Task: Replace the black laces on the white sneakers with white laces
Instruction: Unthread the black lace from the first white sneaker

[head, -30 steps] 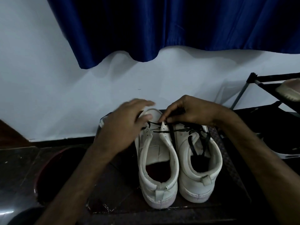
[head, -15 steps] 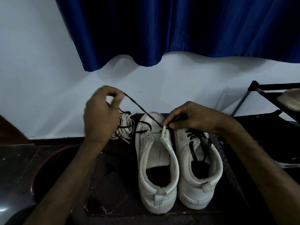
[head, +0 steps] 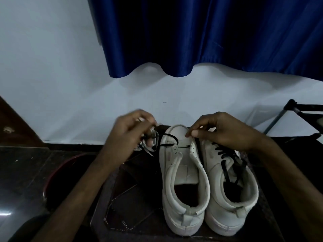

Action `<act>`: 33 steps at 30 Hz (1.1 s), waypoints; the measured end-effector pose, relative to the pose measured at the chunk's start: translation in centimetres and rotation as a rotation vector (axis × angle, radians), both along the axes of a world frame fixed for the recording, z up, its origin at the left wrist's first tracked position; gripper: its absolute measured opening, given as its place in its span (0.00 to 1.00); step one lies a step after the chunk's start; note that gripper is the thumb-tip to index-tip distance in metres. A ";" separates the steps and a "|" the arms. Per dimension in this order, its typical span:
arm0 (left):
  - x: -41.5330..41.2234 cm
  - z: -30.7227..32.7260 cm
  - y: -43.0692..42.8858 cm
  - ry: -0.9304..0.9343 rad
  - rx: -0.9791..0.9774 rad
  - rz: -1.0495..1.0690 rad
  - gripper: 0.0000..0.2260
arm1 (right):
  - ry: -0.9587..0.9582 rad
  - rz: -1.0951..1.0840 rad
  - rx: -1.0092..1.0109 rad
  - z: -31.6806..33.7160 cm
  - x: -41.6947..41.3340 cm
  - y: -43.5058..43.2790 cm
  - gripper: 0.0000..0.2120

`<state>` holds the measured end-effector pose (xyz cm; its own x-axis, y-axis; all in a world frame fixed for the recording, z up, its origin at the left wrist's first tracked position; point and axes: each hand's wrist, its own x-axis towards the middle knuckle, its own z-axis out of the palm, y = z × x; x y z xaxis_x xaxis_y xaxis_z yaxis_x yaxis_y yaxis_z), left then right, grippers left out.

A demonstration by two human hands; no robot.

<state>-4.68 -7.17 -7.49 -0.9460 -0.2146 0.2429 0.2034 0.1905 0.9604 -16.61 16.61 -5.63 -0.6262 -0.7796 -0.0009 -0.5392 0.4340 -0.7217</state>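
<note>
Sneakers sat side by side on a dark mat [head: 132, 198], toes toward the wall [head: 52, 67], right in front of the person. The left sneaker [head: 185, 172] was almost free of its black lace [head: 168, 135]. Only a loop of it was left, up near the toe, and most of the holes were bare. The left hand [head: 129, 137] was beside that toe with its fingers curled. It looked like they were pinching the black lace, but the hand was blurry. The right hand [head: 225, 131] pinched the front edge of the left sneaker between thumb and first finger.

The right sneaker [head: 216, 172] still had its own black lace [head: 225, 156] criss-crossed all the way up. A bunch of white laces [head: 148, 149] lay under the left hand, not yet put in any shoe. So I think the job was only at its start: finish one pull-out, do the other shoe, then thread both with white.

The mat lay on a dark, shiny floor. A blue curtain [head: 209, 35] hung down the pale wall. A black rack [head: 300, 109] stood at the right, and a round red rim [head: 57, 166] showed at the left.
</note>
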 end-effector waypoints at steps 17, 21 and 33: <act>0.4 -4.1 1.5 0.015 -0.560 -0.116 0.39 | 0.473 -0.058 0.487 0.6 3.4 -5.4 0.04; 0.4 -4.1 2.1 -0.016 -0.707 -0.127 0.42 | 0.465 -0.231 0.331 0.5 2.9 -4.3 0.06; 0.1 -4.2 1.8 -0.038 -0.645 -0.137 0.47 | 0.406 -0.077 0.217 1.9 2.7 -3.5 0.06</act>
